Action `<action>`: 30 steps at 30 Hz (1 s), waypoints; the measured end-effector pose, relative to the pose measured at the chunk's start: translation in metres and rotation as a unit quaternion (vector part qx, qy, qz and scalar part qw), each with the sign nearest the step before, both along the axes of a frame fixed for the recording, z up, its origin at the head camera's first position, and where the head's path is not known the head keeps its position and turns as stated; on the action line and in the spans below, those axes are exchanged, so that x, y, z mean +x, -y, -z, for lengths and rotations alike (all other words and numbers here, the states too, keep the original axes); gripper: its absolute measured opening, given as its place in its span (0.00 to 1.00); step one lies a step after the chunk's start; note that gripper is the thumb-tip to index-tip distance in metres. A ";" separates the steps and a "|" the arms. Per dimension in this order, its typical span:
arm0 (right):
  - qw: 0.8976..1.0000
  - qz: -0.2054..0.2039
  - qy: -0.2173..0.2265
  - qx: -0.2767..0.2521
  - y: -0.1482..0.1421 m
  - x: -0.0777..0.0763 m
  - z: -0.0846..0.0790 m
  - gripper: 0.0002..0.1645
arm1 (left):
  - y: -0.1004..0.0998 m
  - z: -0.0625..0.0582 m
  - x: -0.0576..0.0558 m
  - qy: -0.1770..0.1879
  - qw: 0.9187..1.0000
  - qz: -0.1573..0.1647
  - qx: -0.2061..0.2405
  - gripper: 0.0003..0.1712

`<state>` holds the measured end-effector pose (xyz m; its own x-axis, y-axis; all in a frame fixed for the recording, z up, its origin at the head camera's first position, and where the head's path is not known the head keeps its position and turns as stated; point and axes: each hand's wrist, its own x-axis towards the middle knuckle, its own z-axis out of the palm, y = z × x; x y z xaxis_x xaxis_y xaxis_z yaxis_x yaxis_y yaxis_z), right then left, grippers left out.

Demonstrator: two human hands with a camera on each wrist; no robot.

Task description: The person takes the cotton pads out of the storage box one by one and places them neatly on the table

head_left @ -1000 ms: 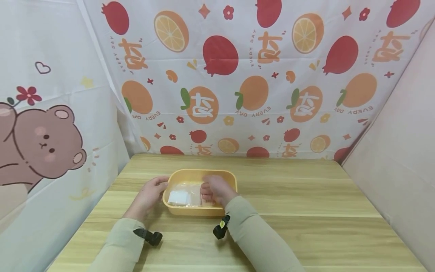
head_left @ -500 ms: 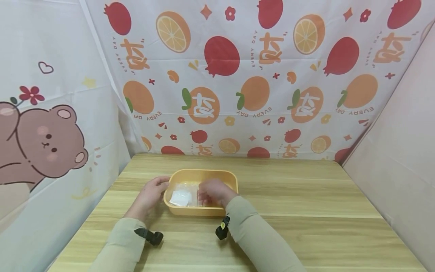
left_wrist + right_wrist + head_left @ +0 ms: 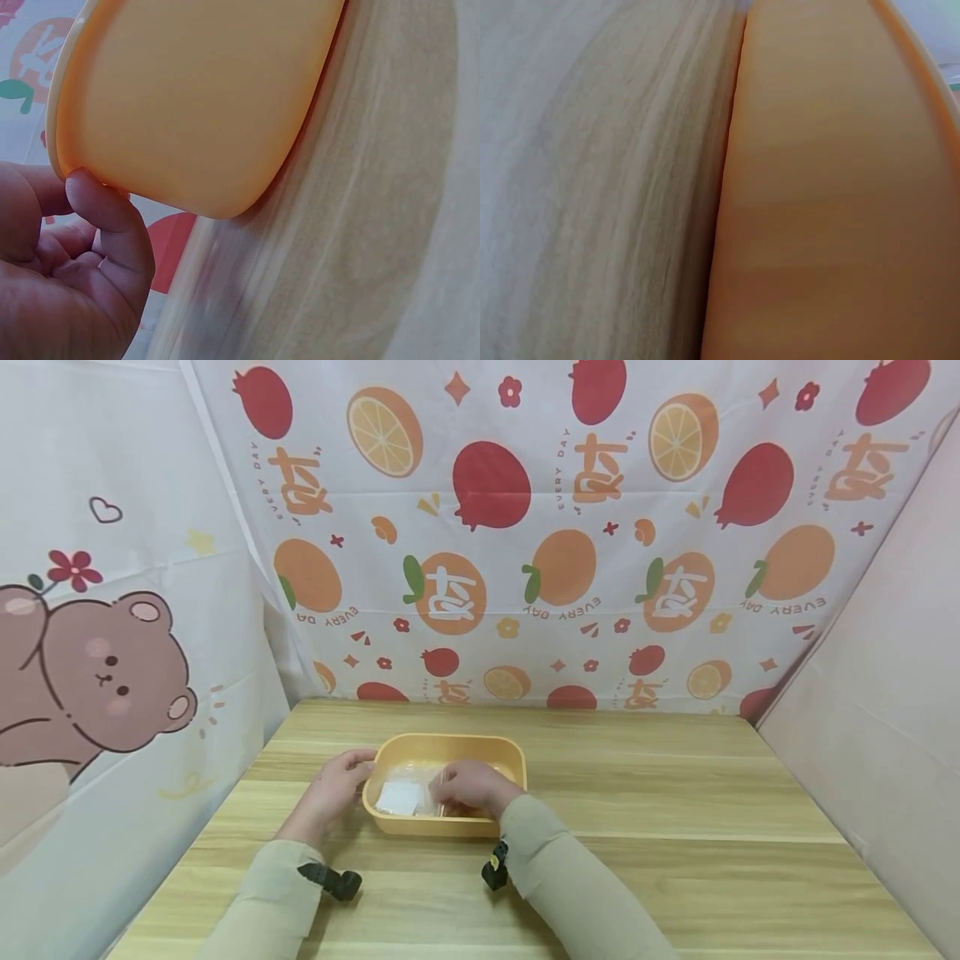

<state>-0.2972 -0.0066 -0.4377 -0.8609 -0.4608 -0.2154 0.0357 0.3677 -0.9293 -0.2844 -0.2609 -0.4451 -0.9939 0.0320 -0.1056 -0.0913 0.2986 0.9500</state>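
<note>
A yellow-orange plastic bin [image 3: 442, 827] with rounded corners stands on the table. My left hand [image 3: 335, 787] holds it at the left end, and the left wrist view shows the thumb [image 3: 112, 214] bent against the rim corner. Inside the bin, at the left, lies a clear plastic bag [image 3: 424, 775] with a flat white piece [image 3: 398, 797] in it. My right hand [image 3: 474, 787] reaches over the front rim, fingers curled and pinching the bag's right side; the fingertips are partly hidden. The right wrist view has only the bin's outer wall [image 3: 832, 187] and tabletop.
The wood-grain table [image 3: 675, 827] extends to the right of the bin and in front of it. A fruit-print cloth [image 3: 615, 560] hangs behind, with a bear-print cloth [image 3: 135, 693] at the left and a pale cloth [image 3: 877, 693] at the right. Both wrists wear black camera straps.
My right hand has moved slightly left and down inside the bin, its fingers closing at the bag's right side. The bag's white piece has shifted a little. The left hand stays at the rim.
</note>
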 end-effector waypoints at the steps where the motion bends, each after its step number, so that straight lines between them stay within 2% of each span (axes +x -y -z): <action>1: 1.000 0.001 -0.003 -0.003 -0.001 0.000 -0.001 0.06 | 0.000 0.000 0.001 0.000 1.000 0.000 0.000 0.25; 4: 1.000 0.006 -0.006 -0.021 -0.006 0.000 -0.005 0.06 | 0.000 0.000 0.002 0.000 1.000 -0.001 0.005 0.25; 11: 0.997 0.023 -0.065 -0.044 -0.020 -0.002 -0.012 0.15 | 0.000 -0.001 0.002 -0.003 1.000 -0.004 0.011 0.24; 16: 0.993 0.045 -0.083 -0.075 -0.033 0.004 -0.021 0.18 | -0.001 0.001 0.002 -0.003 1.000 -0.003 0.016 0.24; 25: 0.982 0.085 -0.128 -0.106 -0.069 0.012 -0.038 0.19 | -0.001 0.001 0.001 -0.008 1.000 0.002 0.015 0.24; 30: 0.978 0.091 -0.144 -0.117 -0.093 0.013 -0.047 0.19 | 0.000 0.000 0.002 -0.008 1.000 0.001 0.013 0.24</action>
